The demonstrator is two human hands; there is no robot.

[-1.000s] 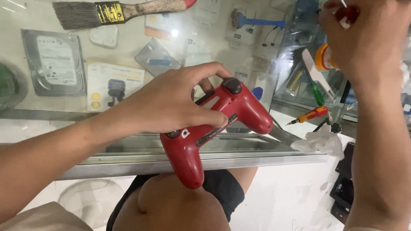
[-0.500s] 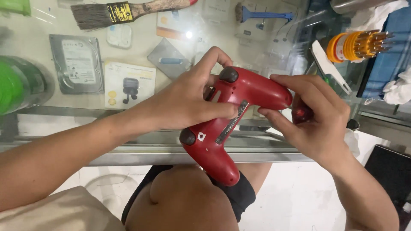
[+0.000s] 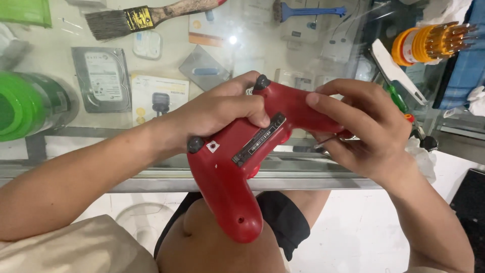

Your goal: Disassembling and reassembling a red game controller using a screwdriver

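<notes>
Closer now, right hand clasps the red controller beside the gripping left hand; shell remains closed; opening looks unstarted.

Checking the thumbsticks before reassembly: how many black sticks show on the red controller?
2. One stick pokes out at the top, above the left hand; the other sits at the left edge of the controller, below that hand. The right hand may hide other parts.
</notes>
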